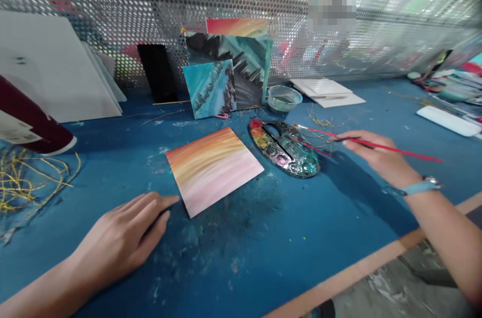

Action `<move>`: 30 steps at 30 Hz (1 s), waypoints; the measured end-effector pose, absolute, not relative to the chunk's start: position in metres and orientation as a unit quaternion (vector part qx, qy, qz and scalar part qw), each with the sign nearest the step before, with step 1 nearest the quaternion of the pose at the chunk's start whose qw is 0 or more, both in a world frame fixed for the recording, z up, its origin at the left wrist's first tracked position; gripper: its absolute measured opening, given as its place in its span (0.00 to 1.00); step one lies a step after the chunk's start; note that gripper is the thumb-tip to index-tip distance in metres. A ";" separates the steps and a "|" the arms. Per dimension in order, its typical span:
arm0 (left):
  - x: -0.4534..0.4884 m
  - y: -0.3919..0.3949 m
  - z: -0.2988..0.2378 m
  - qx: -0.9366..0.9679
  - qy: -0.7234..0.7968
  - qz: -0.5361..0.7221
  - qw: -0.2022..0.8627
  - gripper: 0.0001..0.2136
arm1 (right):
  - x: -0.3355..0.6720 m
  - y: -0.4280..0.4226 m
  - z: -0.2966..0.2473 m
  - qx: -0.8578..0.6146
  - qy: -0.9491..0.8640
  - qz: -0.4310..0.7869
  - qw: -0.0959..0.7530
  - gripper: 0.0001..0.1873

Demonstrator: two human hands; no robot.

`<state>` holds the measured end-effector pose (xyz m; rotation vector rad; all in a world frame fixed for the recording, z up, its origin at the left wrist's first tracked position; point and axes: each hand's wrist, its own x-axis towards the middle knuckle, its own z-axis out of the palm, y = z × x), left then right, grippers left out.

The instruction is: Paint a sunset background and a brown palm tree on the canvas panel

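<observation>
right of the orange-pink square canvas (pixel 214 172), my right grip (pixel 380 161) pinches a slim red paintbrush (pixel 406 152), likely light, best held mid-handle; my left grip (pixel 126 230) lies uncurled, empty.

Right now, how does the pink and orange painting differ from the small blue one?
The pink painting lies flat on the table, while the blue painting stands propped up farther back. The pink painting blends soft bands from orange to pale pink; the blue painting has dark, jagged shapes over bright blue. The left hand is right beside the pink painting, while the blue painting stands beyond its reach of touch. Both are four-sided.
</observation>
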<state>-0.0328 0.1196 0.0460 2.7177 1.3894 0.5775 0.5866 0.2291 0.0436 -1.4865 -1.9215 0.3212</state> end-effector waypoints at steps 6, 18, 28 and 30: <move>-0.044 0.135 0.045 0.863 0.467 0.188 0.042 0.20 | 0.592 0.214 0.049 -0.463 -0.872 0.031 0.158 0.20; -0.049 0.135 0.043 0.853 0.489 0.165 0.074 0.16 | 0.612 0.280 0.075 -0.326 -0.942 -0.075 -0.010 0.29; -0.046 0.135 0.044 0.863 0.475 0.158 0.073 0.16 | 0.588 0.275 0.063 -0.447 -0.890 -0.073 0.059 0.21; -0.045 0.136 0.045 0.862 0.477 0.157 0.073 0.16 | 0.579 0.264 0.054 -0.468 -0.879 -0.049 0.077 0.23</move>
